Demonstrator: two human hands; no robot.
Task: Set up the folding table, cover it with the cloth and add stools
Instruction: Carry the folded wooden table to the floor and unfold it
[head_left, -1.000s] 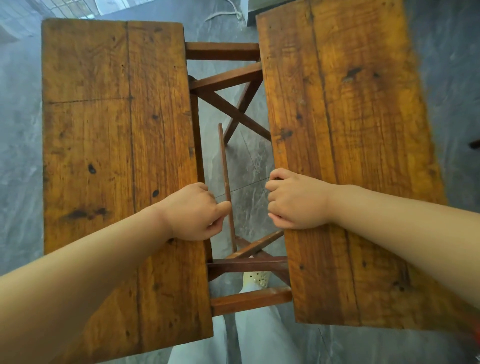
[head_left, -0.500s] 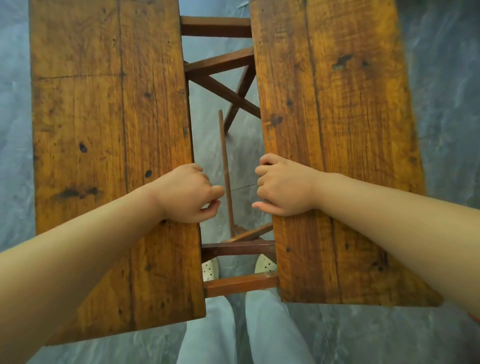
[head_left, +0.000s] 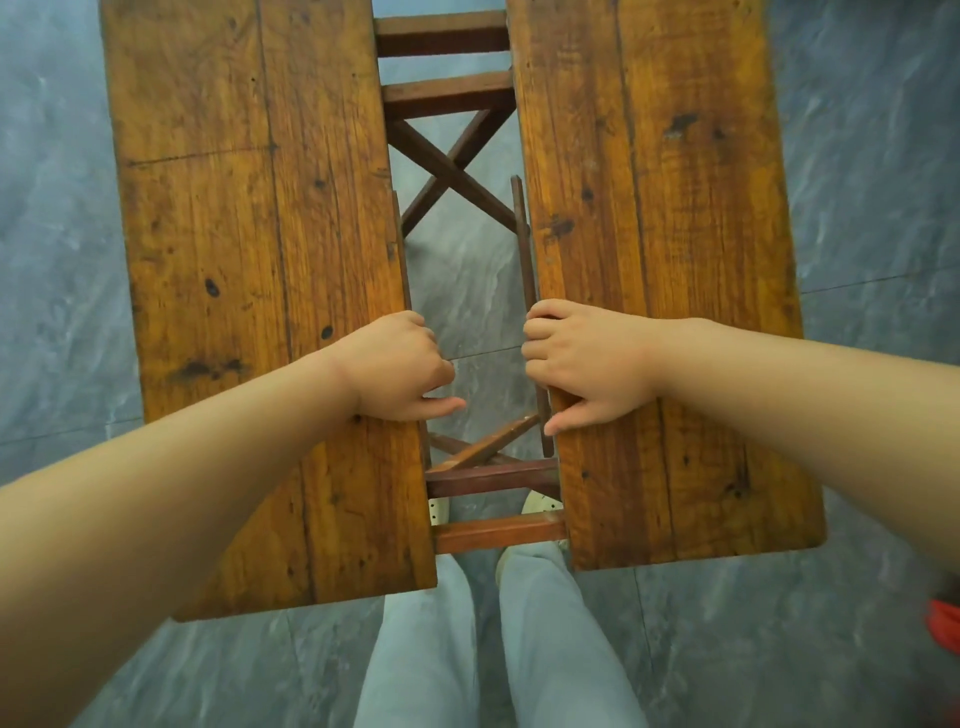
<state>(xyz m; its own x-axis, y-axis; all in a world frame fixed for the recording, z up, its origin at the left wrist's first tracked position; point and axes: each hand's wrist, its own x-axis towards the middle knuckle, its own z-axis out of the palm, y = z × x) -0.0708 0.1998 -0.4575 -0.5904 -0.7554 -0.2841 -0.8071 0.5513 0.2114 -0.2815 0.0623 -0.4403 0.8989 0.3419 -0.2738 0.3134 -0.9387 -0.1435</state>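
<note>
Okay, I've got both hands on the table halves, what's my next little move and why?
Probably pull the two halves together. Your left hand grips the left panel at its inner edge, your right hand the right panel, and the crossed braces show through the gap.

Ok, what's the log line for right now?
left hand: grips left tabletop half, inner edge | right hand: grips right tabletop half, inner edge | halves: apart, wooden frame showing between
</note>
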